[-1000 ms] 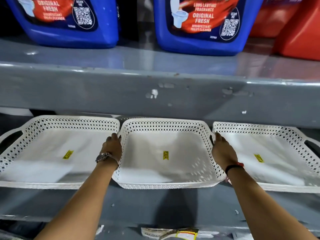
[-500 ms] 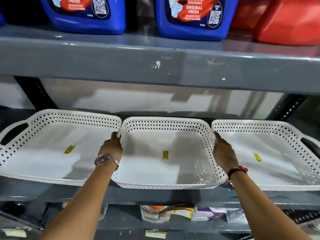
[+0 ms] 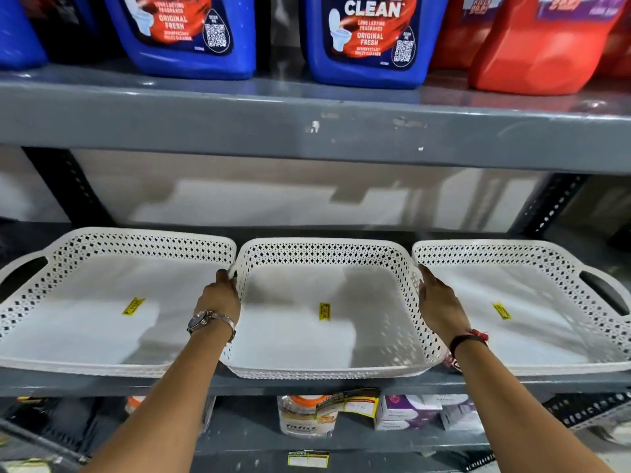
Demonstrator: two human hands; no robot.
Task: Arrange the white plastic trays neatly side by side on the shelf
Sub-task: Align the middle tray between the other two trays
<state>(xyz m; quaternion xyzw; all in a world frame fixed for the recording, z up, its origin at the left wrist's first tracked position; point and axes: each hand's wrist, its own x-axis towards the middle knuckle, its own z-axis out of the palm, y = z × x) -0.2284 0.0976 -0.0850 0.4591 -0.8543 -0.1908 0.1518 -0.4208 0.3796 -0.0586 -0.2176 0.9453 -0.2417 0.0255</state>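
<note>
Three white perforated plastic trays stand side by side on the grey middle shelf, each with a yellow sticker inside. The middle tray sits between the left tray and the right tray, its sides touching theirs. My left hand grips the middle tray's left handle side, and my right hand grips its right side. The fingertips of both hands are hidden behind the tray's walls. The tray's front edge overhangs the shelf lip a little.
Just above the trays runs the upper shelf, which holds blue toilet-cleaner jugs and red jugs. Black slotted uprights stand at the back corners. Below the trays, a lower shelf carries packets and small boxes.
The camera has dropped and pulled back, so more of the back wall and lower shelf shows. Both hands stay on the middle tray's sides; the trays look unmoved.
</note>
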